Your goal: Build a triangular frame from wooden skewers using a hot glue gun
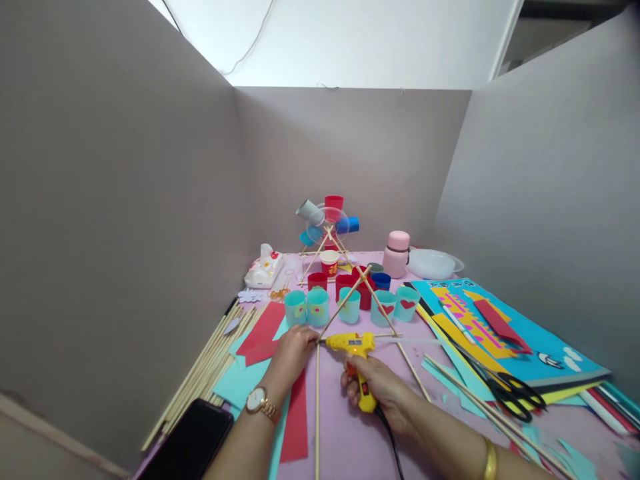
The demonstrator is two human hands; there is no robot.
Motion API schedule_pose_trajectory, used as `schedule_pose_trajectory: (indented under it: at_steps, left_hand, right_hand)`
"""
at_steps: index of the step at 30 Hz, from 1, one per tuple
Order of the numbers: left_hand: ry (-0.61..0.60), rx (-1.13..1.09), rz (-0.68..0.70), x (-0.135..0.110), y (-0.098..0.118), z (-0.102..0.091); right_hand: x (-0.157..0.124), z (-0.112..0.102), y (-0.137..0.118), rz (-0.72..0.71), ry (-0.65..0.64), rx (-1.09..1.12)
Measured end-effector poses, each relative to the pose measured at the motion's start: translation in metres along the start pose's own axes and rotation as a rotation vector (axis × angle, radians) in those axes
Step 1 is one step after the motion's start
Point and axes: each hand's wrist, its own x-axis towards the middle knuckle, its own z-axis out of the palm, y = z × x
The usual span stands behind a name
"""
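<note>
My right hand (383, 393) is wrapped round the handle of a yellow glue gun (354, 347), whose nozzle points left at a joint of thin wooden sticks (317, 400). My left hand (293, 353), with a gold watch on its wrist, pinches the sticks at that joint, just left of the nozzle. Two more sticks (373, 293) rise from there and cross above a row of teal paper cups (318, 307) with heart stickers.
A cup-and-stick wheel model (327, 223) stands at the back with red and blue cups, a pink flask (397, 253) and a white bowl (433, 263). Coloured paper sheets and black scissors (515, 393) lie right; loose sticks (205, 367) and a black phone (190, 440) left. Grey partitions enclose the table.
</note>
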Motion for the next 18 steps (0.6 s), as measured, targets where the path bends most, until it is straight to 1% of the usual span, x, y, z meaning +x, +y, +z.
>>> schedule_pose_trajectory:
  at_steps: [4, 11, 18]
  left_hand:
    - [-0.005, 0.004, -0.006, -0.0001, -0.0008, 0.0001]
    - [-0.001, 0.007, 0.006, 0.0002, -0.0008, 0.0012]
    - [0.004, -0.004, 0.008, 0.0000, 0.0000, 0.0002]
  right_hand:
    - [0.0022, -0.0004, 0.0004, 0.002, -0.002, 0.008]
    - [0.0000, 0.0055, -0.0009, -0.026, 0.017, 0.026]
    - [0.0062, 0.0058, 0.0051, -0.024, 0.031, 0.016]
